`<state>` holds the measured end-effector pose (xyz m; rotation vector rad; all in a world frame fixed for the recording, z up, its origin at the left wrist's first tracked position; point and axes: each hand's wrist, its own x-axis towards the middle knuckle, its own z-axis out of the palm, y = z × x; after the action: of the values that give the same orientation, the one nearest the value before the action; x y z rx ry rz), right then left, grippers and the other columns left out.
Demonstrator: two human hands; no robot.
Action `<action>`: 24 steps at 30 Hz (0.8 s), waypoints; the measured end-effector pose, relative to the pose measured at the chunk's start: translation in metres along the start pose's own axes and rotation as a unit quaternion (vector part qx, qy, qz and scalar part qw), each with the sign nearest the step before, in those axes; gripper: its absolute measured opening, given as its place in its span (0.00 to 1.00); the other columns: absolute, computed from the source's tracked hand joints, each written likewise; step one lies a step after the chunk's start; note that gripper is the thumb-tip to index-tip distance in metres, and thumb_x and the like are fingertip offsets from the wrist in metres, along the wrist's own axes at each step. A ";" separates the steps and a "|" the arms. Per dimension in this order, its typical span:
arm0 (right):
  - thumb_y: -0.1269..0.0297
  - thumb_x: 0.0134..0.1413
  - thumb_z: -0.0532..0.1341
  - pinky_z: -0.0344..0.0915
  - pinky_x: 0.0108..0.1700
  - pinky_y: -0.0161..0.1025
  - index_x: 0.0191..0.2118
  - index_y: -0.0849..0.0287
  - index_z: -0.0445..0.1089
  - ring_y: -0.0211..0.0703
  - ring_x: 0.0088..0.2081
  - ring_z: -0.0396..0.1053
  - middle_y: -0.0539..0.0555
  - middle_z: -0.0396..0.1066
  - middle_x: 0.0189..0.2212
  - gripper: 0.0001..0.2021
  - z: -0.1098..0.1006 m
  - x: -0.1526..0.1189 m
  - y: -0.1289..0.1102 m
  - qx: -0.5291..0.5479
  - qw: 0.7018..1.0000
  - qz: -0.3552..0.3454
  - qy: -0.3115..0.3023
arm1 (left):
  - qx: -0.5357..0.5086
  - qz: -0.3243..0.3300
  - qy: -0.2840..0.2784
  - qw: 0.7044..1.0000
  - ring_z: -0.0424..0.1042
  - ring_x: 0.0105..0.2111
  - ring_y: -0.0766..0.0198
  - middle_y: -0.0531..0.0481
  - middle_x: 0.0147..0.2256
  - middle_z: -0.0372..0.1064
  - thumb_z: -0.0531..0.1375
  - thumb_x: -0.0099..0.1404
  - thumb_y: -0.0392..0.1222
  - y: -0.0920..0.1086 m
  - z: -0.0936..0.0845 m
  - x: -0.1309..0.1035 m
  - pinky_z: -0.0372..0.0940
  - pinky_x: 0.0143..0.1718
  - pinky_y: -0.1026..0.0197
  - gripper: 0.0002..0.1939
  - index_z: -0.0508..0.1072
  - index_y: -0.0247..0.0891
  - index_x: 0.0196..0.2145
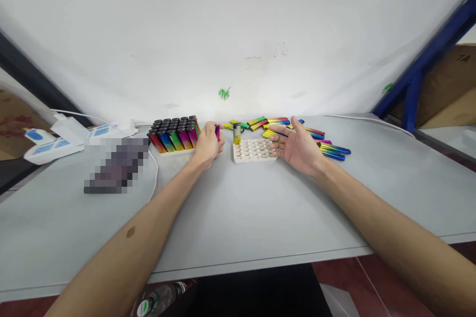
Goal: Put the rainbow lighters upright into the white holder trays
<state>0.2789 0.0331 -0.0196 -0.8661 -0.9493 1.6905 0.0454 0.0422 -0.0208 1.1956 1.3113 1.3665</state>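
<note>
My left hand [208,144] is closed around a purple lighter [217,132], of which only the upper part shows. Right beside it stands a white tray [176,152] packed with upright lighters [174,133] in shiny rainbow colours with black tops. A second white tray [255,151], with rows of holes, lies between my hands. One yellow lighter [237,134] is upright at its back left corner. My right hand [297,148] is open, palm turned inward with fingers apart, over that tray's right end. Behind and beside it lie several loose shiny, multicoloured lighter-sized pieces [334,149].
A pixelated dark object [117,166] lies on the left of the grey table [238,218]. Behind it are white power strips [55,148] with plugs and cables. A white wall [238,34] rises at the back. A plastic bottle [161,299] is below the front edge.
</note>
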 end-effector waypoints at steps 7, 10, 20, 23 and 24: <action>0.40 0.63 0.51 0.68 0.30 0.37 0.44 0.58 0.73 0.41 0.29 0.69 0.53 0.72 0.31 0.26 0.000 0.000 0.000 -0.002 1.000 -0.003 -0.004 | -0.014 -0.013 -0.011 1.000 0.44 0.11 0.71 0.62 0.13 0.49 0.45 0.71 0.48 0.000 0.000 -0.002 0.39 0.13 0.70 0.12 0.62 0.42 0.34; 0.41 0.63 0.52 0.68 0.30 0.37 0.44 0.58 0.73 0.41 0.28 0.69 0.53 0.72 0.31 0.25 0.000 0.000 0.000 -0.009 1.000 -0.005 -0.008 | -0.002 -0.017 -0.013 1.000 0.43 0.11 0.72 0.61 0.13 0.47 0.44 0.71 0.58 0.000 0.000 -0.002 0.39 0.12 0.69 0.21 0.63 0.41 0.31; 0.41 0.63 0.53 0.67 0.30 0.37 0.44 0.58 0.73 0.40 0.28 0.68 0.52 0.71 0.30 0.25 0.001 -0.001 -0.001 -0.003 1.000 -0.006 -0.009 | 0.019 0.004 -0.018 1.000 0.44 0.11 0.72 0.63 0.13 0.49 0.42 0.73 0.45 0.000 0.000 -0.002 0.39 0.14 0.72 0.12 0.62 0.43 0.36; 0.40 0.62 0.52 0.68 0.30 0.38 0.44 0.59 0.73 0.42 0.30 0.70 0.54 0.72 0.31 0.26 0.002 -0.004 -0.003 0.024 1.000 0.002 -0.006 | 0.014 0.006 -0.019 1.000 0.45 0.11 0.72 0.64 0.13 0.49 0.42 0.73 0.45 -0.001 0.000 -0.001 0.40 0.14 0.73 0.10 0.60 0.44 0.38; 0.39 0.62 0.51 0.69 0.32 0.38 0.44 0.58 0.73 0.43 0.31 0.70 0.55 0.73 0.33 0.27 0.003 -0.005 -0.004 0.037 0.999 0.004 -0.008 | 0.012 0.007 -0.020 1.000 0.45 0.11 0.72 0.64 0.14 0.50 0.42 0.73 0.46 -0.001 -0.001 -0.002 0.40 0.14 0.73 0.10 0.60 0.44 0.38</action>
<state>0.2793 0.0290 -0.0147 -0.8103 -0.8883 1.7313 0.0451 0.0405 -0.0218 1.2437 1.2985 1.3331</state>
